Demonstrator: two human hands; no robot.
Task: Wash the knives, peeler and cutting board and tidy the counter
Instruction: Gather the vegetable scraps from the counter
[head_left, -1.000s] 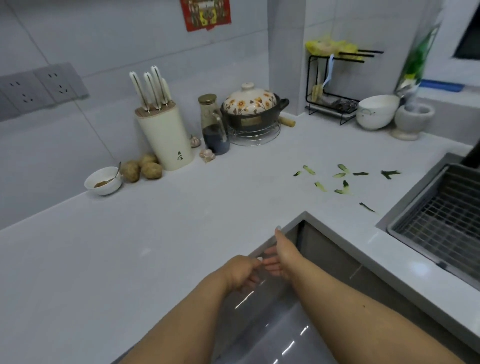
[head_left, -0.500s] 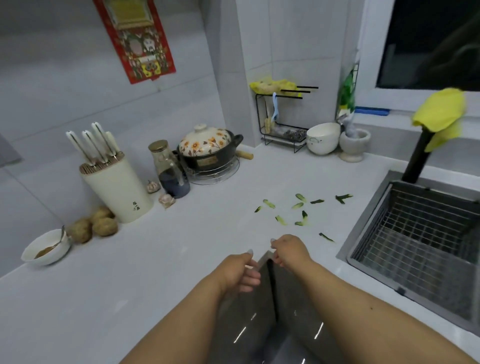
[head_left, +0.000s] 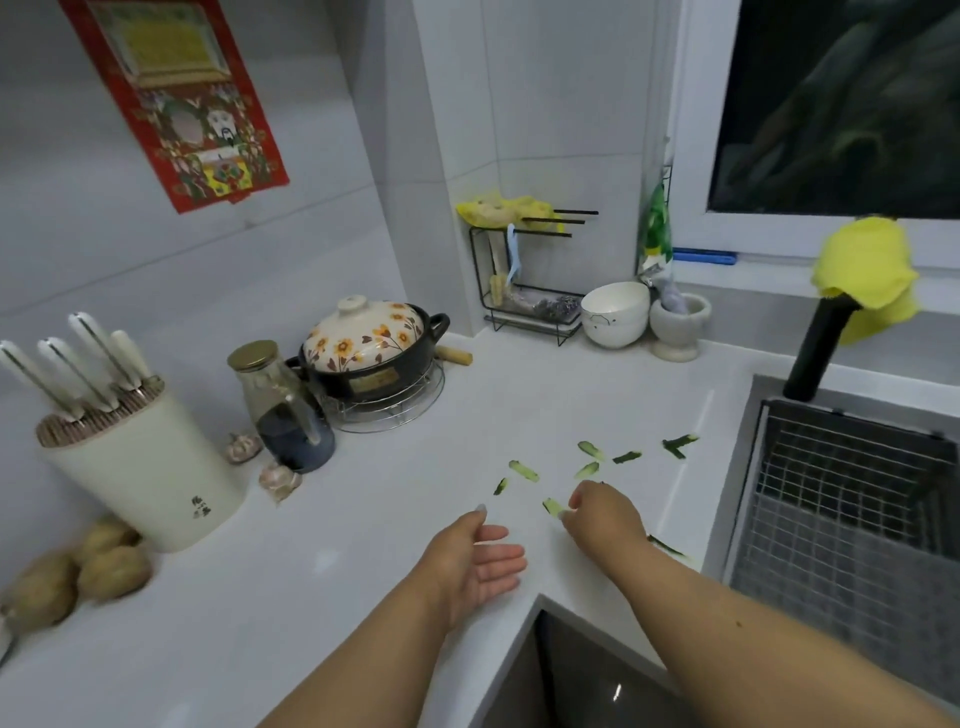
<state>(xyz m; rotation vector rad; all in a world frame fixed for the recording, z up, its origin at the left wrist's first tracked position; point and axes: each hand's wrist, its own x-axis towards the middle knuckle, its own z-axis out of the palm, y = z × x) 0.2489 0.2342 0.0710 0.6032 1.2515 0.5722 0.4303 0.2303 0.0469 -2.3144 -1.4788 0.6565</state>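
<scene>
Several green peel strips (head_left: 524, 470) lie scattered on the white counter (head_left: 363, 540) left of the sink. My right hand (head_left: 605, 519) is down among them, its curled fingertips pinching one peel strip (head_left: 551, 505). Another strip (head_left: 666, 545) shows just behind my right wrist. My left hand (head_left: 480, 564) hovers beside it with the palm turned inward and the fingers relaxed, holding nothing. White-handled knives (head_left: 78, 364) stand in the cream knife block (head_left: 145, 478) at the left. No peeler or cutting board is in view.
A sink with a wire rack (head_left: 841, 499) is at the right, behind it a black faucet (head_left: 815, 353) with a yellow cloth (head_left: 862, 270). A flowered pot (head_left: 371, 343), glass jar (head_left: 285, 410), garlic (head_left: 280, 478), potatoes (head_left: 104, 566), white bowl (head_left: 615, 314) and mortar (head_left: 678, 325) line the walls.
Both hands moved forward from the counter's inner corner onto the worktop. The right hand reached the peels and closed its fingertips on one; the left hand opened.
</scene>
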